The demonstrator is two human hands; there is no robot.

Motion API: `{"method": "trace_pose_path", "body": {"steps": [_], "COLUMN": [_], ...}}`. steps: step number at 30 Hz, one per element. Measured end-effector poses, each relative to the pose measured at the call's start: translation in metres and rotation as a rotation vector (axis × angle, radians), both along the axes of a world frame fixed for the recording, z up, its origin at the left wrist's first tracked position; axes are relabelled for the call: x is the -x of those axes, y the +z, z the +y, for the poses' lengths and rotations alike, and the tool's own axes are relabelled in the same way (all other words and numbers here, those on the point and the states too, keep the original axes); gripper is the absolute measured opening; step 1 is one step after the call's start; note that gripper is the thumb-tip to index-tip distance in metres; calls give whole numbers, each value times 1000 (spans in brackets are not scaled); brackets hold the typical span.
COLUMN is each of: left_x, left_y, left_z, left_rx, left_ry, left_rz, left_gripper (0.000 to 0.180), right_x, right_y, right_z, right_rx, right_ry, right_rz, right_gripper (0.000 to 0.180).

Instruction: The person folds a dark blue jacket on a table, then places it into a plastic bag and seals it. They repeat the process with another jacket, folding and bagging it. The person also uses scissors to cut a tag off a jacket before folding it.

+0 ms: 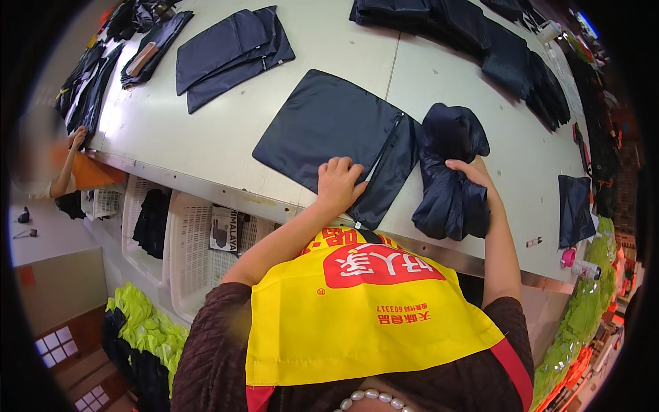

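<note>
- While our left hand (pixel 340 185) rests on the flat navy zippered fabric piece (pixel 322 127), its fingers bent and slightly parted, our right hand (pixel 477 175) holds a bunched navy fabric bundle (pixel 449 196) just beside it, thumb visible, other fingers hidden.
- We have the flat piece lying on the pale tabletop (pixel 213 151), near its front edge.
- Beyond it, we see folded navy fabric pieces (pixel 226 48) at upper left.
</note>
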State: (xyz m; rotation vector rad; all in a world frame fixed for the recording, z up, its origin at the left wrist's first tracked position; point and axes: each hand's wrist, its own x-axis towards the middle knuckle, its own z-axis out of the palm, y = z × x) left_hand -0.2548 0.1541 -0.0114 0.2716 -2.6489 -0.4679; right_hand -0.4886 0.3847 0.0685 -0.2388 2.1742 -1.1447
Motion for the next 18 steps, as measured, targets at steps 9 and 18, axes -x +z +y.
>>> {"method": "trace_pose_path", "body": {"steps": [9,18], "left_x": [9,-4], "left_y": [5,60], "left_z": [-20,-42], "left_rx": [-668,-503], "left_ry": [206,-74], "left_rz": [168,175], "left_gripper": [12,11], "right_x": [-53,-60], "right_y": [41,31], "right_z": [-47,-90], "right_rx": [-321,-444], "right_ry": [687,1133], "right_rz": [459,465], "right_gripper": [73,71]}}
